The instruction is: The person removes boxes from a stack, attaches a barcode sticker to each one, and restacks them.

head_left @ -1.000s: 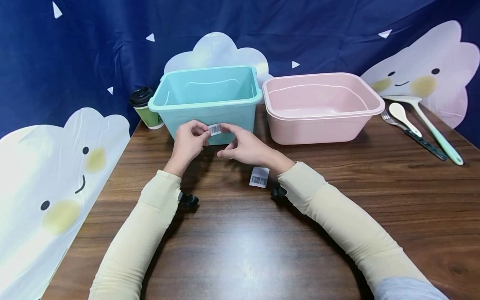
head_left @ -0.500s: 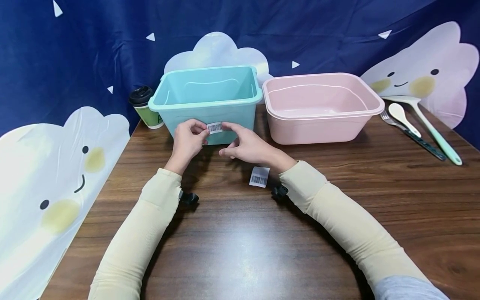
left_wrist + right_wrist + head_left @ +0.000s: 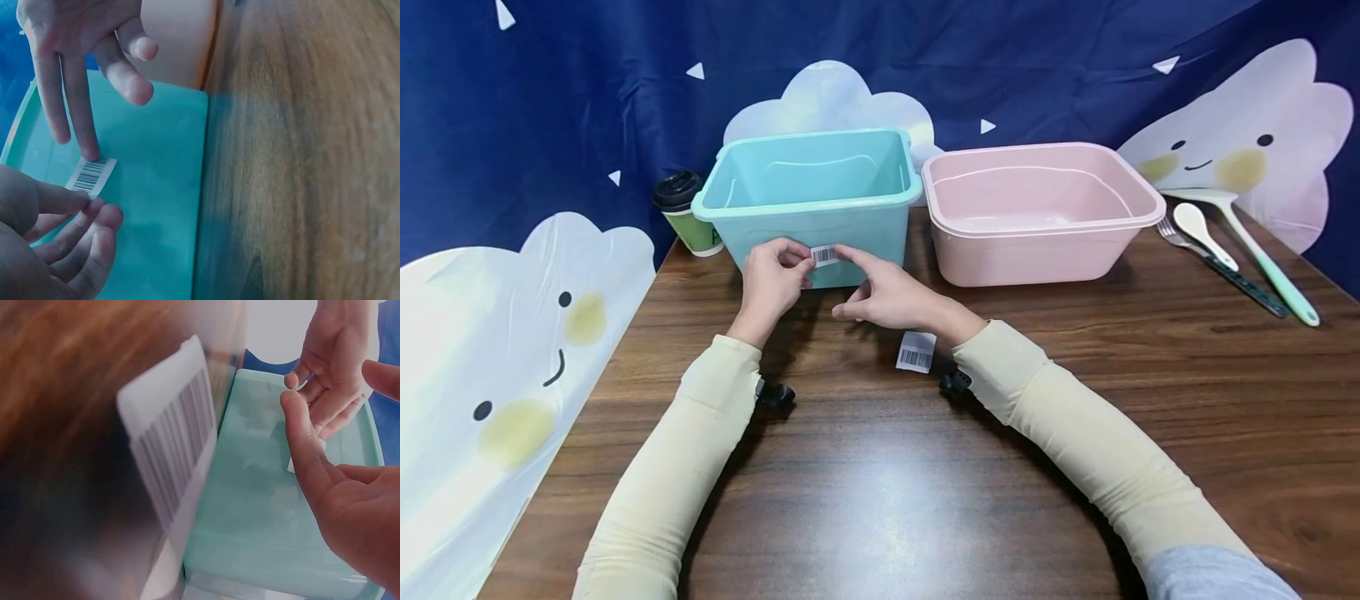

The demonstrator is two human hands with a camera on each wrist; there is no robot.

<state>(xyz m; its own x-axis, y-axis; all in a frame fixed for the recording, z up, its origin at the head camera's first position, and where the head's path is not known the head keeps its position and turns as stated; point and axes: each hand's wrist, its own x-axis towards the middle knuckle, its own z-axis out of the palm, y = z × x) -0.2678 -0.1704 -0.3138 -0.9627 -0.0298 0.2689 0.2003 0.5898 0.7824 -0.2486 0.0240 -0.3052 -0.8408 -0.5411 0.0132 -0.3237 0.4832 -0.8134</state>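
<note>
In the head view a white barcode sticker lies at the front wall of a turquoise plastic bin. My left hand pinches the sticker's left end between thumb and forefinger. From the other side, my right hand touches the sticker's right end with an outstretched fingertip. That contact shows again in the left wrist view, where the sticker sits between both hands against the bin. A second barcode label rests on the table just below the right hand; it looms large in the right wrist view.
A pink basin stands right of the turquoise bin. Left of the bin is a green paper cup with a black lid. A fork, a white spoon and a mint-handled ladle lie at the right on the wooden table.
The right fingertip has shifted slightly left over the sticker's right end. The left hand keeps its pinch. The whole head view has moved a little.
</note>
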